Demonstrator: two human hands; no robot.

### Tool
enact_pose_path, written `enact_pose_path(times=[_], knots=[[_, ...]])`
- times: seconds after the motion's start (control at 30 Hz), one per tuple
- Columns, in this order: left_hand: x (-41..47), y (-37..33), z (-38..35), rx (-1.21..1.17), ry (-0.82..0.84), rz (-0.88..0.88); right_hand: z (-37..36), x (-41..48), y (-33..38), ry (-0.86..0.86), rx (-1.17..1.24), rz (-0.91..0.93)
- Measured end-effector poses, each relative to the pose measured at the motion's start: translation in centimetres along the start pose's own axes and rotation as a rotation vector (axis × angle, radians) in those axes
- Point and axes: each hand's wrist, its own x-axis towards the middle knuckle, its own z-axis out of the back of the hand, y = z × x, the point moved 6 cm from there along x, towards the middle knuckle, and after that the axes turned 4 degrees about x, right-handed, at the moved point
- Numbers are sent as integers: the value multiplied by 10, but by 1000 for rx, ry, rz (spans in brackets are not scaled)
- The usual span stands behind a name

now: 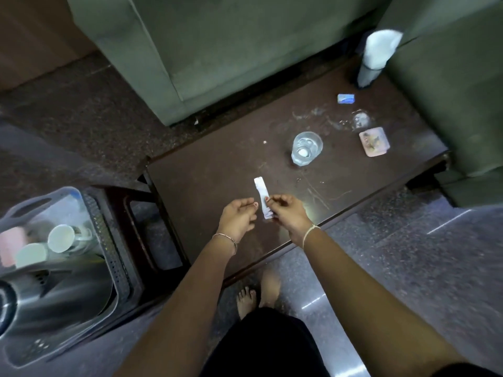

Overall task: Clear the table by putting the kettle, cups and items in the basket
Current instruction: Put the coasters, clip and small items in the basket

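No writing is showing clearly enough to read: the blue packet (346, 98), lying at one o'clock on the desk (217, 164), is carrying print that is too blurred to make out, and the white sachet (261, 190) is showing no legible label.

The right hand (288, 213) is pinching the sachet between thumb and forefinger, with the other fingers curling in, and is holding it over the near edge of the desk at six o'clock. The left hand (236, 216) is hanging just beside it at nine o'clock of the sachet, fingers loosely curled and gripping nothing; whether its thumb is touching the sachet cannot be told.

A glass (307, 148) is standing upright at twelve o'clock of the hands, well apart from them. The basket (109, 240) is sitting off the desk at eight o'clock, holding the steel kettle (54, 300), a pale cup (61, 238) and a second cup (30, 255).
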Motion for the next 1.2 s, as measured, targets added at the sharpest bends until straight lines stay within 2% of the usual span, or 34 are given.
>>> enact_pose_path(times=[0.13, 0.37, 0.67, 0.9, 1.0, 1.1, 1.2], knots=[[-20, -22, -22, -79, 126, 13, 12, -36, 20, 11, 67, 56], [-38, -58, -58, 38, 200, -2, 45, -63, 64, -16, 197, 142], [-17, -127, -161, -51, 152, -49, 132, -14, 137, -88, 102, 157], [17, -153, -234, -90, 110, 21, 241, 54, 167, -328, -368, 147], [37, -158, -254, -72, 82, 53, 277, 82, 168, -335, -644, 98], [58, -159, -269, -99, 81, 82, 290, 110, 170, -311, -1056, 103], [79, -156, -280, -115, 67, 88, 292, 141, 172, -280, -1208, 111]])
